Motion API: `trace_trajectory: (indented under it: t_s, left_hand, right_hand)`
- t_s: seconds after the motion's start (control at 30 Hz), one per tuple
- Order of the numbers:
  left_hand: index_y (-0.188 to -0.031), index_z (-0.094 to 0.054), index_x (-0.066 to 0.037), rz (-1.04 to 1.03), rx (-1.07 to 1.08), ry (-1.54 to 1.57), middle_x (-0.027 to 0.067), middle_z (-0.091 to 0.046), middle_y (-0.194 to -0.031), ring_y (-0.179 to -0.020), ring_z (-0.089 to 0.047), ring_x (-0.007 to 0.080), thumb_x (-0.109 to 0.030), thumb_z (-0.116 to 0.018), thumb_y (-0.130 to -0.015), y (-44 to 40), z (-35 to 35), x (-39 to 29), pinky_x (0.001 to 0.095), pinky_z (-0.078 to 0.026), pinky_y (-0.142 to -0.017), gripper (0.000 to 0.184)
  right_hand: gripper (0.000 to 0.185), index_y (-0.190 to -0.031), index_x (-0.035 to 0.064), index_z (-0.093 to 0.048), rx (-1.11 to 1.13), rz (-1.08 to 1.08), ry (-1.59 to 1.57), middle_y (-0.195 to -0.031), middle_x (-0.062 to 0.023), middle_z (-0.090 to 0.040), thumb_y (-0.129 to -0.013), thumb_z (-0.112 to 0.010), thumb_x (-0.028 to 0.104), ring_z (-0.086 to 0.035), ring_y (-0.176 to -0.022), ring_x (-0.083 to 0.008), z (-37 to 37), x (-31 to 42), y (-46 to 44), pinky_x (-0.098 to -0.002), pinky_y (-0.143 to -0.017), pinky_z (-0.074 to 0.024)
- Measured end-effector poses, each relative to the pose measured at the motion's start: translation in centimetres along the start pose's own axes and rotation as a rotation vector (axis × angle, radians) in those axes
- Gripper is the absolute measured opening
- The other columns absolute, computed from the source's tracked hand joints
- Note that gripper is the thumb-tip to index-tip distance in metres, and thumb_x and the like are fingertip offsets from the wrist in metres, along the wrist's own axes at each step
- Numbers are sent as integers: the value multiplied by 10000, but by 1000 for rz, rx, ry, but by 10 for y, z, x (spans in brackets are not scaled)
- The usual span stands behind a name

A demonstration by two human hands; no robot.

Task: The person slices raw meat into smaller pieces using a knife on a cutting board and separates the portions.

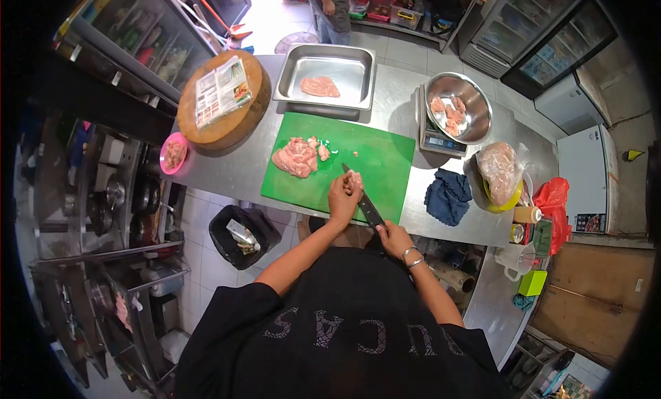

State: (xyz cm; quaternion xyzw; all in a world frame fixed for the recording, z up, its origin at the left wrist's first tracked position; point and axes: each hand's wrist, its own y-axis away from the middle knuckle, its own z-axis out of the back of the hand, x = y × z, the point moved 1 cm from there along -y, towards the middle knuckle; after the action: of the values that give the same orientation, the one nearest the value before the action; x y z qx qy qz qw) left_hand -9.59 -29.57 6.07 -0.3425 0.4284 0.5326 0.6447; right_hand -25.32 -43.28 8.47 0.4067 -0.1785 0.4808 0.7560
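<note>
**Knife at a held piece of raw meat: notes on the cut**

Clock centred on the piece of raw meat (354, 181), which is on the near part of the green cutting board (382, 148).

Left hand (342, 201), 7 o'clock: grasping the piece, fingertips close to the blade. Right hand (397, 239), 5 o'clock: closed round the handle of the knife (370, 210); tip points toward 11. Exact edge contact hidden by meat and fingers.

Step, as judged: slicing or trimming. Advice: curl the left fingertips back from the edge; draw long, light strokes rather than pressing, as wet meat will probably slide. Work flat against the board for support.

Outward: meat heap (295, 158) at 10, on the board; small scrap (355, 153) at 12. Tray (374, 68) between 11 and 12. Bowl (484, 117) at 2, on a scale (444, 143). Dark cloth (447, 197) at 3, handy for wiping slippery fingers.
</note>
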Motion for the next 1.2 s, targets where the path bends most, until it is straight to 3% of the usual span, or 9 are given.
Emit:
trace_trajectory:
  t_s: [0.17,0.23,0.27,0.33,0.47,0.7,0.8,0.97,1.2]
  left_hand:
    - [-1249,-645,-33,-110,-56,205,141,-639,-1142,-987,-647,227,-116,-800,-829,-7,40,-14,331,-551,-794,455]
    - [-1242,-648,-59,-412,44,37,126,-644,-1195,-1055,-635,281,-107,-790,-813,-14,51,-23,389,-525,-882,454]
    - [-1242,-648,-59,-409,48,41,126,-644,-1195,-1055,-635,281,-107,-790,-813,-21,52,-25,389,-525,-882,454]
    - [-1223,-650,-80,-771,326,-287,111,-624,-1286,-1153,-583,330,-144,-785,-794,-34,43,-27,447,-457,-988,454]
    - [-1234,-635,-98,-773,510,-420,106,-592,-1351,-1219,-527,351,-203,-784,-784,-39,19,-1,476,-388,-1051,486]
    - [-1244,-587,-47,-652,409,-299,148,-583,-1272,-1179,-530,366,-225,-793,-791,-31,-7,-23,475,-412,-1007,529]
    - [-1200,-590,-33,-685,375,-289,158,-585,-1209,-1134,-544,369,-208,-787,-805,-33,-27,-18,471,-437,-975,474]
    - [-1118,-594,-23,-733,429,-243,157,-589,-1141,-1076,-565,361,-157,-758,-837,-39,-44,-23,450,-476,-930,352]
    - [-1068,-609,-12,-796,491,-125,144,-622,-1083,-1036,-602,328,-53,-725,-825,-42,-45,-24,417,-505,-915,272]
  right_hand:
    - [312,-972,12,-571,-85,86,40,-786,-279,-656,-1011,-571,321,-631,-782,-509,25,38,31,-572,-682,-489]
    - [302,-969,13,-570,-98,96,40,-758,-271,-652,-1009,-576,312,-630,-757,-507,34,32,41,-573,-670,-489]
    - [308,-962,13,-566,-111,60,14,-746,-267,-650,-1011,-572,317,-632,-753,-500,37,26,46,-574,-672,-488]
    - [337,-945,10,-554,-167,-37,-1,-753,-276,-648,-1015,-557,340,-631,-760,-503,40,8,53,-580,-675,-483]
    - [361,-937,-3,-555,-300,-195,64,-805,-291,-659,-1017,-543,350,-631,-801,-521,37,-22,53,-591,-703,-476]
    - [372,-939,-5,-556,-370,-195,-46,-814,-302,-660,-1013,-539,359,-632,-825,-528,35,-31,42,-590,-731,-488]
    - [323,-931,33,-557,-411,-122,53,-747,-277,-654,-1018,-546,345,-652,-710,-488,40,-24,41,-549,-639,-499]
    - [215,-1049,114,-535,-294,-203,376,-763,-265,-684,-1040,-478,321,-674,-742,-487,59,-13,49,-594,-682,-529]
    - [228,-1056,113,-526,-204,-176,410,-766,-263,-687,-1044,-461,331,-684,-758,-482,73,-24,60,-585,-686,-533]
